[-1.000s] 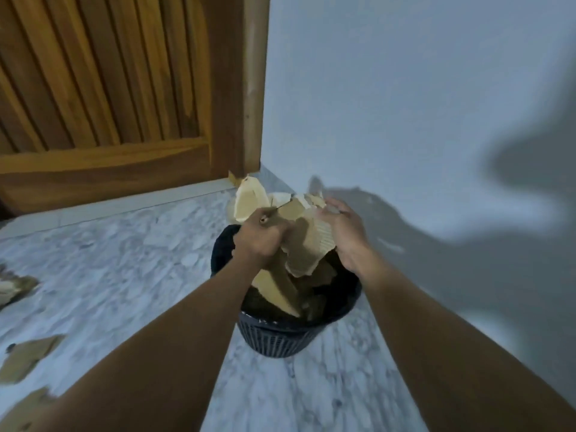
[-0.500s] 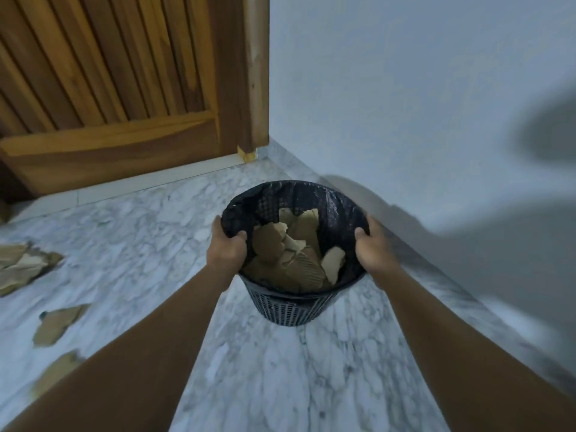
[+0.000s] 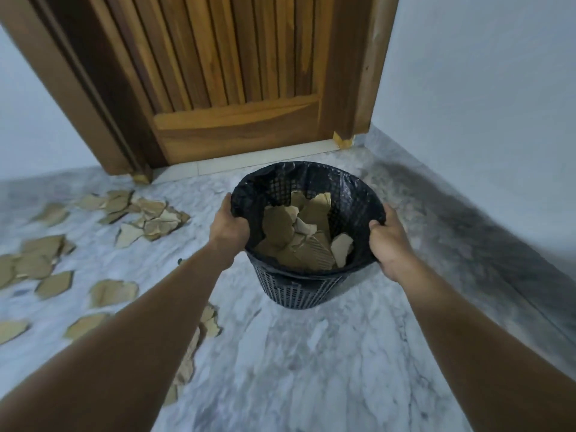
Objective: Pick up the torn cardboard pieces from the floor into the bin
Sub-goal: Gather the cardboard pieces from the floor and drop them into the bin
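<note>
The fingers of the left hand (image 3: 229, 227) are curled over the near-left edge of the bin (image 3: 296, 294), pressed close together and gripping the rim with its black liner. The fingers of the right hand (image 3: 391, 244) grip the near-right edge the same way, thumb hooked over the rim and the other fingers wrapped along the outside. Both bare forearms reach in from the bottom corners of the view. The bin is a dark mesh basket, upright between the hands; whether its base rests on the floor or hangs just above it cannot be told. Inside it lie torn cardboard pieces (image 3: 299, 238), piled unevenly and filling the lower part. More loose cardboard scraps (image 3: 146, 216) are scattered on the marble floor (image 3: 311, 369) to the left of the bin, some overlapping in a cluster near the door, others spread apart toward the left edge and under the left forearm. A slatted wooden door (image 3: 233, 88) stands just behind the bin, and a pale wall (image 3: 483, 88) runs along the right.
</note>
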A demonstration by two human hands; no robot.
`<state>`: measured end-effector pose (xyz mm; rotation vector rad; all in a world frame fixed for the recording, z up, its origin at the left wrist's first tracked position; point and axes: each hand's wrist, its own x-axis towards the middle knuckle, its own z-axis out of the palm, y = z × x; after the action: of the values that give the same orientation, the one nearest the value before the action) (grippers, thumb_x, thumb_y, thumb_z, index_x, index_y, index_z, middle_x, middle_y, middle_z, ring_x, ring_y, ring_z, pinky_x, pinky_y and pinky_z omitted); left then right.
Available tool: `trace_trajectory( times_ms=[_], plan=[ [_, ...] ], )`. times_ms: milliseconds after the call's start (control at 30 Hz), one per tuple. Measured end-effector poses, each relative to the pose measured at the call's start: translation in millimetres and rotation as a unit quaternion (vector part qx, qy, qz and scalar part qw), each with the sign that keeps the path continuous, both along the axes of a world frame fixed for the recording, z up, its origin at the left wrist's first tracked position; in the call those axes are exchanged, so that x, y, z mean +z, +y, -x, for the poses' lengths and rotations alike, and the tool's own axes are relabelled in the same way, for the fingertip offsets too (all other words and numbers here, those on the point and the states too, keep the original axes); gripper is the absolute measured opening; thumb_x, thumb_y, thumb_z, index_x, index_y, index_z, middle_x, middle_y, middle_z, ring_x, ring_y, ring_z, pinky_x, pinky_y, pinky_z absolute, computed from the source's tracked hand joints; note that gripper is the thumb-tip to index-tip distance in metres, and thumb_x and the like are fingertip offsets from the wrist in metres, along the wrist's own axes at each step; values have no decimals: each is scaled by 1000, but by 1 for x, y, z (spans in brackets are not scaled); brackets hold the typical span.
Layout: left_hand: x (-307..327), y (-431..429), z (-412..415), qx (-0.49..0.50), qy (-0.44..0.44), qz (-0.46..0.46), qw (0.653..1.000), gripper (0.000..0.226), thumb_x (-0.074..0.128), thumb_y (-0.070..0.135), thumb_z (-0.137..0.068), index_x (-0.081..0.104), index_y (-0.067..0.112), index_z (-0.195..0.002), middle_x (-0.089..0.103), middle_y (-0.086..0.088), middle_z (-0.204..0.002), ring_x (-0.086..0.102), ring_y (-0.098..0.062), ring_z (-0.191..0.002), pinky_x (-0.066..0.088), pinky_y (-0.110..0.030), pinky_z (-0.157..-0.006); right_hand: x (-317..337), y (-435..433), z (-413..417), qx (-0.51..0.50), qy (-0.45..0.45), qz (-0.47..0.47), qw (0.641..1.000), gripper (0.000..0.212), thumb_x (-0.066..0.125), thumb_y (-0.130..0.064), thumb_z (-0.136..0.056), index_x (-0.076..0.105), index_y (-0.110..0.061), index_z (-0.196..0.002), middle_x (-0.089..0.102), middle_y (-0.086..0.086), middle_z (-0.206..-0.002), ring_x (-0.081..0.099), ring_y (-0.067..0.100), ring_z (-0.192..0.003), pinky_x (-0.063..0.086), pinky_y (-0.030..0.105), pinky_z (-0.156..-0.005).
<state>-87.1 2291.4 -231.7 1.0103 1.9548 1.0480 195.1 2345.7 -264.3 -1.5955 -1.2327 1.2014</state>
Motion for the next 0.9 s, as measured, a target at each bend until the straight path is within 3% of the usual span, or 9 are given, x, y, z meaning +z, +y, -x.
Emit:
trace_trajectory(
  times_ms=[200, 300, 400, 500, 600, 633, 733, 800, 900],
  plan=[
    [-21, -24, 69, 43, -18, -7, 999, 85, 35, 5, -69, 37, 37, -148, 62, -7, -129, 60, -37, -113, 57, -54, -92, 2, -2, 74, 47, -44, 21, 998, 58, 35, -19, -108, 14, -40, -158, 30, 1, -162, 36, 28, -144, 34, 47, -117],
    [-24, -40, 75, 30, -25, 12, 999, 86, 38, 8, -75, 24, 41, -153, 59, -15, -132, 59, -48, -110, 57, -58, -85, 9, -3, 88, 95, -126, 46, 986, 64, 35, -30, -109, -3, -38, -160, 26, 4, -164, 35, 33, -144, 34, 46, -115],
    [-16, -47, 79, -7, -46, 32, 998, 82, 49, 18, -97, 2, 39, -161, 48, -14, -149, 54, -48, -124, 50, -57, -98, 28, -10, 94, 109, -231, 63, 965, 73, 39, -41, -106, -10, -33, -159, 20, 11, -166, 34, 37, -145, 32, 48, -115],
    [-2, -59, 95, -28, -39, 32, 998, 80, 50, 39, -105, -6, 30, -162, 33, -13, -162, 48, -40, -136, 46, -45, -107, 61, -25, 110, 95, -297, 21, 950, 74, 43, -42, -105, -5, -28, -161, 16, 13, -166, 29, 38, -147, 29, 47, -116],
    [5, -97, 129, -24, 3, 20, 1000, 74, 44, 43, -106, 1, 25, -164, 45, -11, -151, 62, -23, -97, 50, -24, -77, 86, -56, 143, 114, -330, -34, 936, 74, 45, -41, -104, -1, -28, -161, 15, 9, -167, 21, 34, -151, 25, 47, -118],
    [4, -114, 142, -27, 16, 23, 999, 72, 43, 45, -106, 5, 24, -164, 50, -8, -143, 62, -22, -96, 50, -22, -78, 93, -70, 156, 124, -344, -55, 929, 74, 46, -41, -104, 0, -30, -161, 13, 7, -168, 19, 33, -152, 25, 48, -118],
    [-14, -170, 183, -22, 28, 48, 998, 78, 45, 54, -103, 9, 21, -164, 38, -17, -159, 44, -37, -140, 38, -39, -109, 101, -114, 207, 143, -372, -138, 907, 70, 46, -39, -104, 5, -33, -160, 13, 6, -168, 21, 32, -151, 31, 50, -114],
    [-34, -211, 206, 3, 29, 70, 997, 82, 49, 56, -100, 11, 20, -163, 32, -18, -162, 38, -38, -144, 35, -42, -111, 96, -141, 248, 155, -373, -187, 895, 67, 45, -41, -104, 9, -34, -160, 13, 4, -168, 18, 29, -152, 32, 51, -114],
    [-76, -274, 224, 40, 62, 121, 990, 89, 57, 59, -95, 15, 19, -162, 41, -20, -157, 44, -39, -139, 39, -42, -106, 67, -174, 298, 225, -365, -237, 872, 65, 43, -43, -105, 13, -29, -160, 12, 3, -168, 11, 23, -154, 28, 49, -119]
  ],
)
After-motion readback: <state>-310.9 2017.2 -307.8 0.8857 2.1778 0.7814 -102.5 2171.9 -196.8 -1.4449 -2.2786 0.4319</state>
